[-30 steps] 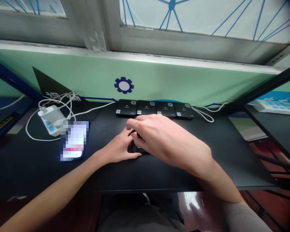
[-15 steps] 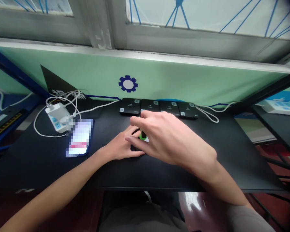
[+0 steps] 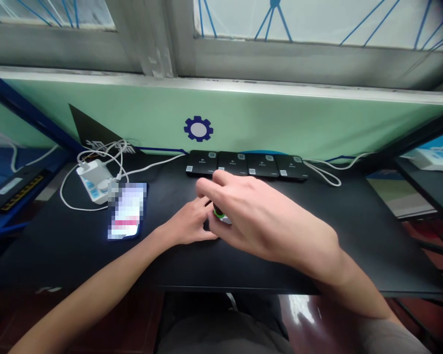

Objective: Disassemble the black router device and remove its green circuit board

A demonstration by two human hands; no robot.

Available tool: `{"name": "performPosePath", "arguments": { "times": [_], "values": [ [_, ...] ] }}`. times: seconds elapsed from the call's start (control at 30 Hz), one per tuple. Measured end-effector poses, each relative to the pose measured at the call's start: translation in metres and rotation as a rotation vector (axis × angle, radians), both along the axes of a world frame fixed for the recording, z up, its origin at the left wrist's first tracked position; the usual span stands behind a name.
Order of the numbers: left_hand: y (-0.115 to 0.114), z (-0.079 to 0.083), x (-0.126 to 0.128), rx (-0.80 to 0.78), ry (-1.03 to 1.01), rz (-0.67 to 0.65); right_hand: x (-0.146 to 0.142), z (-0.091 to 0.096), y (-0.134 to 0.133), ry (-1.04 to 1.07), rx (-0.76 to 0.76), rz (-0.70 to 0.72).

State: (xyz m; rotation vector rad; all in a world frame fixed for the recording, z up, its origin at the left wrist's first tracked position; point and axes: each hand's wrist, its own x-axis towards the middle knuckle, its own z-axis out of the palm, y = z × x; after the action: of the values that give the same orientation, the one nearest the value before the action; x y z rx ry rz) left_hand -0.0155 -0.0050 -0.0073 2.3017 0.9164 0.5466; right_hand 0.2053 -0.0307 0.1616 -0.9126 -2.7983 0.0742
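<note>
Black network switch point(image 3: 20, 192) far left, row of yellow ports. Next, white plastic power strip point(image 3: 95, 186) with blue switches and a white charger point(image 3: 88, 172) plugged in; white cables point(image 3: 68, 194) loop across the bench point(image 3: 47, 250), matte black top. Smartphone point(image 3: 126, 211) lies flat just right of the strip, lit screen pixelated.

Left grip point(image 3: 186, 223): fingers curled down around a small dark object point(image 3: 206, 226), mostly hidden, hold unclear. Right grip point(image 3: 260, 219) reaches over from the right, grey sleeve point(image 3: 391, 339) at the arm, fingers closed from above on a small white part with a green ring point(image 3: 220, 214). Part sits against the left hand, just over the dark object; can't tell if the two are joined.

Behind, four flat black rectangular units point(image 3: 232, 163) side by side, QR labels. Mint-green wall panel point(image 3: 280, 123) with blue gear decal point(image 3: 198, 129); grey window frame point(image 3: 317, 61) above. White box point(image 3: 428, 161) far right.
</note>
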Motion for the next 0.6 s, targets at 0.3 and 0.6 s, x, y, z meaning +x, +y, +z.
{"name": "performPosePath", "arguments": {
  "times": [0.3, 0.6],
  "values": [
    [0.003, -0.005, -0.001, 0.062, 0.0, -0.047, -0.007, 0.003, 0.004, -0.16, 0.124, -0.224],
    [-0.001, 0.007, 0.001, -0.001, -0.039, 0.013, -0.008, 0.002, -0.004, -0.06, 0.089, -0.091]
  ]
}}
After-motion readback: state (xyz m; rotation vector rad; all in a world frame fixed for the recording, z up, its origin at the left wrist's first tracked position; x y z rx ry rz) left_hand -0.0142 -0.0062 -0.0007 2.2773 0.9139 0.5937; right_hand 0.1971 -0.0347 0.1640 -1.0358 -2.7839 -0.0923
